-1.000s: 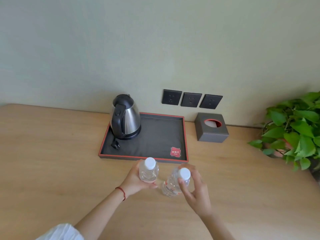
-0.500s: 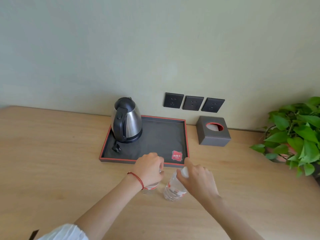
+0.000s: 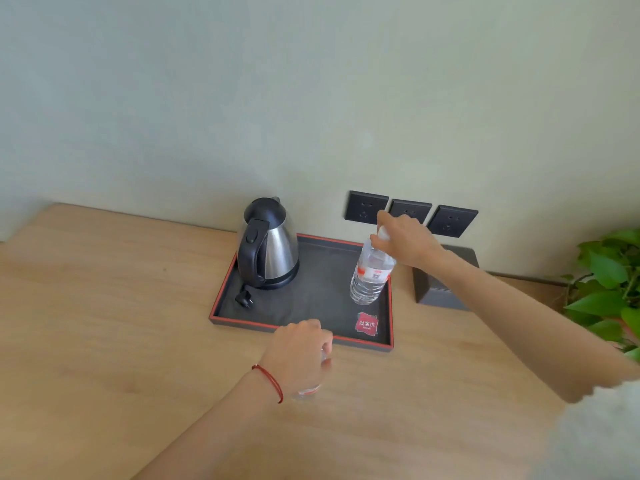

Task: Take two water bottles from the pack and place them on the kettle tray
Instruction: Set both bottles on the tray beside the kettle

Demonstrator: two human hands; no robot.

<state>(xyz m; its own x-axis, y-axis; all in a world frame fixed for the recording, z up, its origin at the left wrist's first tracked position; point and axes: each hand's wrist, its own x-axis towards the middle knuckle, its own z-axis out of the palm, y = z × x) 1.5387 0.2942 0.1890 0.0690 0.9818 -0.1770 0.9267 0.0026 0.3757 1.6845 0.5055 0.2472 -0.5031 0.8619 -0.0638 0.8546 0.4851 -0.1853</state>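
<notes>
A dark kettle tray [image 3: 311, 299] with a red rim lies on the wooden desk, with a steel kettle [image 3: 268, 245] at its back left. My right hand [image 3: 403, 242] grips the cap end of a clear water bottle [image 3: 369, 277], which stands slightly tilted on the right side of the tray. My left hand [image 3: 299, 351] is closed over the top of a second water bottle [image 3: 308, 391] on the desk just in front of the tray; only its lower part shows below my hand. The pack is out of sight.
A red coaster [image 3: 366, 323] lies in the tray's front right corner and a black plug [image 3: 243, 299] at its front left. A grey tissue box [image 3: 445, 285] sits right of the tray. Three wall sockets [image 3: 367, 207] are behind. A green plant [image 3: 609, 289] stands far right.
My right hand has carried its bottle from the desk forward onto the right side of the tray. My left hand stays on the other bottle on the desk.
</notes>
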